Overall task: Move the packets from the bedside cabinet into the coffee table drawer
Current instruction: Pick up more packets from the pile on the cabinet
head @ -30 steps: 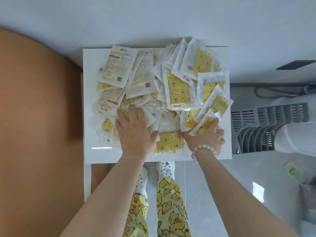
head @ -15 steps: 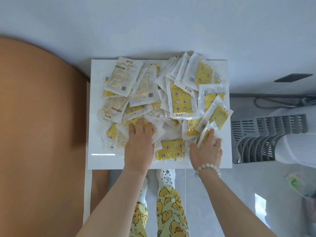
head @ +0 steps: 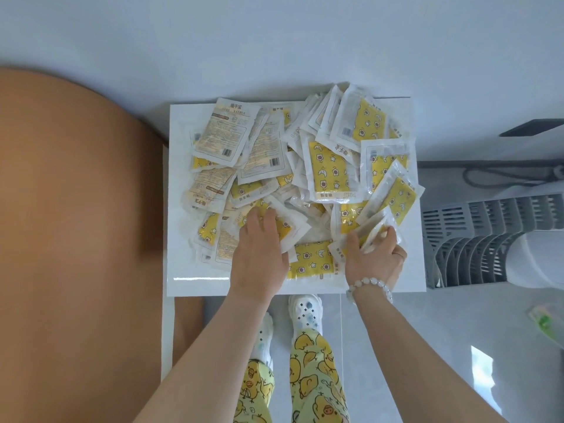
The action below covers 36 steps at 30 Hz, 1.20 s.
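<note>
The left hand [head: 259, 254] lay flat, fingers straight and close together, pressing down on the near side of the heap of packets [head: 331, 169] that covered the white top of the bedside cabinet [head: 198, 282]. The right hand [head: 377, 259], a bead bracelet [head: 367, 283] at its wrist, had its fingers and thumb curled round a few packets at the heap's near right corner, their edges fanned out past the fingertips. One yellow packet [head: 311, 261] lay between the two hands. Beyond both grips the heap spread to the cabinet's far edge; a grey slatted appliance [head: 476, 239] stood right of the right hand
</note>
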### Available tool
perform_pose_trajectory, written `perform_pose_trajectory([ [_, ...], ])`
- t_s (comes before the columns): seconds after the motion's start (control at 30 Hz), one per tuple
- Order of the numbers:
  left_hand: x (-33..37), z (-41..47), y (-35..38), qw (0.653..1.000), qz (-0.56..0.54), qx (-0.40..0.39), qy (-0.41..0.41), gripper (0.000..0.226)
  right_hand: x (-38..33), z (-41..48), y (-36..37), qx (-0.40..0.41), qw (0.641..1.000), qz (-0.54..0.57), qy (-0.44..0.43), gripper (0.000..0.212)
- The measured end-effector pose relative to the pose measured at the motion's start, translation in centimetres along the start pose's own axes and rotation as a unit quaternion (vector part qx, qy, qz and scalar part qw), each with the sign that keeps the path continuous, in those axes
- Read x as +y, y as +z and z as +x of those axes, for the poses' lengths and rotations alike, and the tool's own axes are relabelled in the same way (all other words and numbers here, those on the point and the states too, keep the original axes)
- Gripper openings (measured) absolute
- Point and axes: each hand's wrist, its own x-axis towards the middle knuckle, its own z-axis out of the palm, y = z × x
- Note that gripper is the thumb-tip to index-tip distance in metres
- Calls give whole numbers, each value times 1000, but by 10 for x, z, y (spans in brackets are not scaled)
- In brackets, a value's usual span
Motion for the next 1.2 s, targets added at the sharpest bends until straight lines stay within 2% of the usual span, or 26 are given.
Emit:
perform_pose_trajectory([
  [0.1, 7, 3, 2, 999, 38, -12, -14, 77, -2, 2, 2, 10, 1000, 0, 6, 82],
  [0.23, 15, 10, 2, 996, 88, -28, -20, 83, -4, -2, 1, -15, 999, -34, 3, 106],
  [0.3, 17, 12, 3, 993, 109, -43, -30, 85, -8, -2, 3, -20, 998, -52, 12, 110],
  [0.4, 20, 14, 3, 988, 139, -55, -30, 79, -11, -1, 5, -23, 997, -73, 27, 106],
  [0.63, 16, 14, -2, 993, 104, -36, -43, 56, 0, 0, 1, -29, 999, -27, -6, 79],
  [0.8, 20, 3, 3, 991, 122, -35, -29, 52, 6, 2, -5, -30, 999, 0, -11, 72],
  [0.87, 23, -4, 6, 992, 119, -39, -9, 49, 4, 1, -4, -30, 999, -11, -18, 75],
  [1.07, 31, -29, 20, 997, 50, -41, 40, 49, -9, -1, 5, -40, 995, -88, 26, 106],
  [1.2, 24, -34, 21, 998, 19, -36, 42, 53, -18, -2, 10, -25, 994, -88, 51, 101],
])
